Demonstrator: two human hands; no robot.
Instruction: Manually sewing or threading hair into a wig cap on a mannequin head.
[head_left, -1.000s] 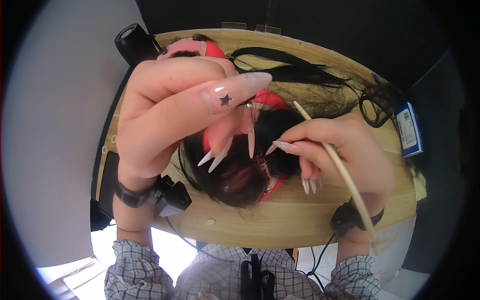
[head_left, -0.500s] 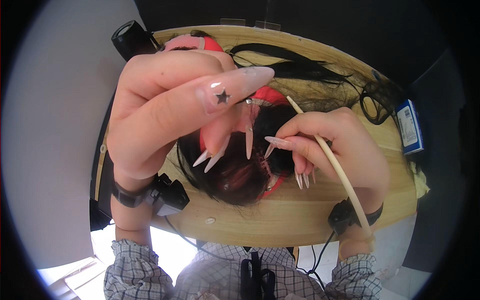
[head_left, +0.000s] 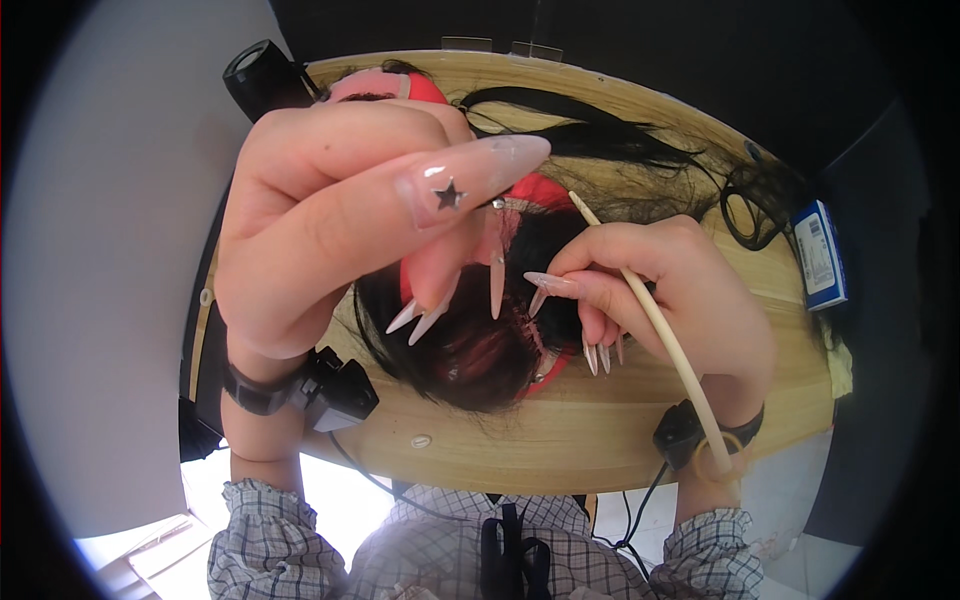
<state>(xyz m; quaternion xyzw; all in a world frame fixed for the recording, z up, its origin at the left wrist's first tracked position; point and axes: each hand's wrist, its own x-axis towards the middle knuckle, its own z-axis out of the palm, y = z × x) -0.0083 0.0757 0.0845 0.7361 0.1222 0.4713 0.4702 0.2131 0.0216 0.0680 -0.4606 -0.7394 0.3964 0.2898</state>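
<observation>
My left hand, large and close to the view, is closed with the fingers curled under the thumb. Anything it pinches is hidden. Its long pale nails hang over the dark-haired wig, which sits on a red form with a stitched, net-like strip along the parting. My right hand is closed at the wig's right side, thumb and forefinger pinched near the strip. A pale tapered stick passes through this hand, its thin end pointing away and its thick end by the wrist. Any hair in the pinch is too fine to tell.
A second pink and red form stands at the back left, beside a black cylinder. Long black hair lies across the back of the wooden table. At the right edge is a blue and white box.
My right hand has shifted slightly left, and the stick's thick end has swung left and a little up. My left hand and the wig look almost the same.
</observation>
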